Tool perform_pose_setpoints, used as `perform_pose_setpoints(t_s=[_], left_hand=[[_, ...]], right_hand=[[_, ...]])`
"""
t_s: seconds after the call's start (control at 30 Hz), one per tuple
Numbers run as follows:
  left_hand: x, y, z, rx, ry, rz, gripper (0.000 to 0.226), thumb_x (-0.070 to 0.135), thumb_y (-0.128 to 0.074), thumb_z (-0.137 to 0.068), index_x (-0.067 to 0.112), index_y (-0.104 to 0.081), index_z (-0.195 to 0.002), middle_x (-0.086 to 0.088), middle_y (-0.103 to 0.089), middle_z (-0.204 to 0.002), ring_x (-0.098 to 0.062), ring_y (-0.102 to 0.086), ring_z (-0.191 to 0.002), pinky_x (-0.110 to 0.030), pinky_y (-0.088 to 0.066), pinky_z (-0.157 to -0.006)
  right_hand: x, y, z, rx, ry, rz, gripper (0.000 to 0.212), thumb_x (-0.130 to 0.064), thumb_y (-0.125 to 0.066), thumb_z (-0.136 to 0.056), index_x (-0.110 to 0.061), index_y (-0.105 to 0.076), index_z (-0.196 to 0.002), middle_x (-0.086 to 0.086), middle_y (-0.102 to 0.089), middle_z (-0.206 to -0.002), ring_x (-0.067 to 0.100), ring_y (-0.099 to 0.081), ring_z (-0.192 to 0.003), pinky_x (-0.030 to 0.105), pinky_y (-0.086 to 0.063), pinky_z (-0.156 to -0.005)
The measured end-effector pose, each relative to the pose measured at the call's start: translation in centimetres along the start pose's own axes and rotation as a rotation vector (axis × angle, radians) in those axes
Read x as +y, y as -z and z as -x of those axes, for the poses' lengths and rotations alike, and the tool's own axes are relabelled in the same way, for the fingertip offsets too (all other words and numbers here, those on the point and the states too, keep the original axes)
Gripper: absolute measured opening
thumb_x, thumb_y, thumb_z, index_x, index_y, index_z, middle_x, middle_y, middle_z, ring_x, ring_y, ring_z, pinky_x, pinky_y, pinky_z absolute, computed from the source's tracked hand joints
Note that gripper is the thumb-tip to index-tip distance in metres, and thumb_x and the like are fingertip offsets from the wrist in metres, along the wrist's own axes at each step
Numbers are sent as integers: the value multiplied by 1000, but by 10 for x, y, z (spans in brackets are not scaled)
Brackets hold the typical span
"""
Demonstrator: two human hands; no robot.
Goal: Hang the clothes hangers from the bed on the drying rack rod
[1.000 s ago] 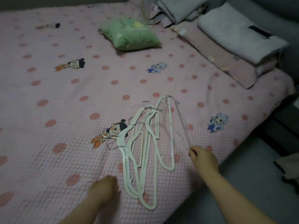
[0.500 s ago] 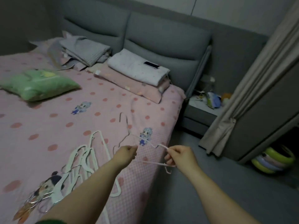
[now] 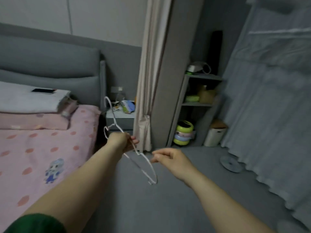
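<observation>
A thin white wire hanger [image 3: 146,167] hangs in the air over the grey floor, just off the bed's corner, with its hook [image 3: 107,103] pointing up and away. My left hand [image 3: 122,142] grips it near the neck. My right hand [image 3: 170,158] is to the right with curled fingers, its fingertips pinching the hanger's lower arm. The pink dotted bed [image 3: 42,148] lies at the left; the pile of other hangers is out of view. A pale horizontal bar [image 3: 277,31] with grey fabric [image 3: 272,115] below it shows blurred at the upper right.
A grey nightstand [image 3: 120,120] with small items stands beside the bed, next to a beige curtain [image 3: 148,81]. Open shelves [image 3: 198,103] hold bottles and stacked coloured rings [image 3: 184,132]. A white bin [image 3: 214,137] and a round grey disc [image 3: 230,163] sit on the floor.
The view swung right from the bed toward the shelves. One thin hanger was lifted from the pile; my left hand came up and took hold of it with the right.
</observation>
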State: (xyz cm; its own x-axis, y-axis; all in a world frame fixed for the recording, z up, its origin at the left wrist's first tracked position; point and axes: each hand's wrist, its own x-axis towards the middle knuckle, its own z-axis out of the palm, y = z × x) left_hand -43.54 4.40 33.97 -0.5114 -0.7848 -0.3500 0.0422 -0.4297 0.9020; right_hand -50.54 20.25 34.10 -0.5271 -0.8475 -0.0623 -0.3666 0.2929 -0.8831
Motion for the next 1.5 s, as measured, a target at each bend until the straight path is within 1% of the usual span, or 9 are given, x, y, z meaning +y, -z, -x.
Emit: perform_pose_setpoints(t_s=[0.2,0.3,0.4,0.57,0.73,0.83,0.93,1.17,1.5], left_hand=[[-2,-131,91,-356,-131,-402,24,0,-33,-97,9,-50,-83,-7,-54,-58,-6,-50,-24,-12,-40,-29],[-3,-184,131,-458,-293,-588,18,0,-35,-96,7,-51,-97,-8,-52,-64,-5,-48,-23,-10,-38,-28],[-7,-230,167,-554,-464,-757,19,3,-38,-96,6,-56,-92,-7,-54,-62,-4,-48,-25,-14,-40,-29],[-14,-293,227,-796,-674,-901,27,7,-40,-96,15,-56,-76,0,-56,-52,-5,-48,-31,-17,-42,-39],[-24,-357,275,-977,-890,-943,29,8,-39,-96,25,-56,-80,4,-53,-58,-1,-48,-34,-18,-42,-43],[-38,-403,290,-1001,-1012,-968,24,9,-41,-95,22,-57,-85,8,-53,-56,-6,-49,-44,-25,-43,-51],[-51,-451,306,-998,-1138,-1031,16,19,-42,-96,26,-55,-99,12,-55,-68,-5,-49,-55,-16,-40,-53],[-51,-572,334,-860,-1652,-1014,27,28,-45,-95,24,-60,-117,3,-67,-108,-15,-60,-97,-19,-33,-70],[-43,-734,330,-673,-1768,-843,29,28,-41,-96,22,-60,-117,-4,-68,-108,-24,-61,-98,-30,-46,-77]], right_hand=[[32,144,85,341,33,43,26,-3,-46,-93,5,-57,-116,14,-64,-110,-14,-59,-59,-2,-41,-60],[44,204,129,517,39,110,27,-5,-50,-92,2,-57,-117,12,-62,-104,10,-61,-90,6,-41,-69],[47,258,172,654,53,208,32,-8,-50,-92,-5,-53,-124,1,-53,-103,10,-50,-95,13,-43,-81],[53,330,242,836,8,548,46,-15,-50,-92,-13,-37,-137,5,-41,-138,19,-40,-126,20,-30,-100],[72,383,300,930,-146,707,42,-17,-51,-92,-16,-46,-133,4,-52,-133,22,-43,-124,29,-35,-102],[86,409,331,1000,-193,663,24,-13,-51,-91,-9,-64,-111,7,-65,-106,21,-57,-102,25,-44,-76],[97,439,359,1033,-262,686,22,-11,-49,-92,-7,-66,-105,3,-64,-99,14,-52,-88,18,-34,-54],[110,542,392,1153,-390,872,21,-17,-50,-92,-10,-65,-104,9,-68,-102,16,-54,-82,23,-36,-65],[110,692,399,1179,-415,1171,40,-25,-48,-94,-14,-48,-132,4,-53,-134,19,-49,-121,22,-34,-96]])
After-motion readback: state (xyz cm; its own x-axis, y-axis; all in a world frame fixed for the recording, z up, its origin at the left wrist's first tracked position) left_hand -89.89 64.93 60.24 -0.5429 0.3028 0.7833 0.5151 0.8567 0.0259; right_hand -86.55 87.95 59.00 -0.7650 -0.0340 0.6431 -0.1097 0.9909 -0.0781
